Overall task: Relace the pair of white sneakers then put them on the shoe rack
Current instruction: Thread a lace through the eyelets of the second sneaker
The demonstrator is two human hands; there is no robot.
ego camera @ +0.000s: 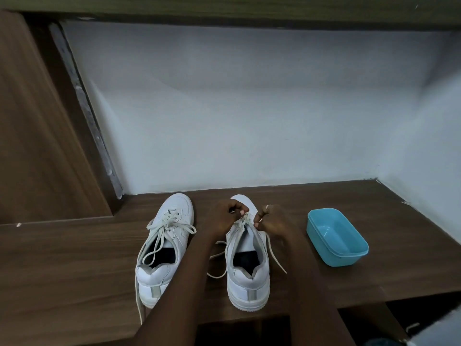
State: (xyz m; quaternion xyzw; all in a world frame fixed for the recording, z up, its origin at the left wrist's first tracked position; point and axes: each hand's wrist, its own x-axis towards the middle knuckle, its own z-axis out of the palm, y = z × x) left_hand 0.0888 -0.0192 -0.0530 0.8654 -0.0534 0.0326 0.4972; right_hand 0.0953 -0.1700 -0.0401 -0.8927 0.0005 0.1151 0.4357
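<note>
On the worktop [74, 270], one white sneaker [248, 283] sits beside its laced mate [172, 221]. Both the left hand [230, 216] and right hand [273, 221] have a narrow grip pinching the lace [274, 254] at the lower eyelets. I'd even up both ends before crossing, no twists.

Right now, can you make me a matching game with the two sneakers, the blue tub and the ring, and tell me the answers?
Things: 1 left sneaker; 2 right sneaker; 3 blue tub; 4 ring.
States: A left hand and right hand pinch its lace; B empty; C loose laces draped across it; D worn on a finger.
Pairs: 1-C, 2-A, 3-B, 4-D.
</note>
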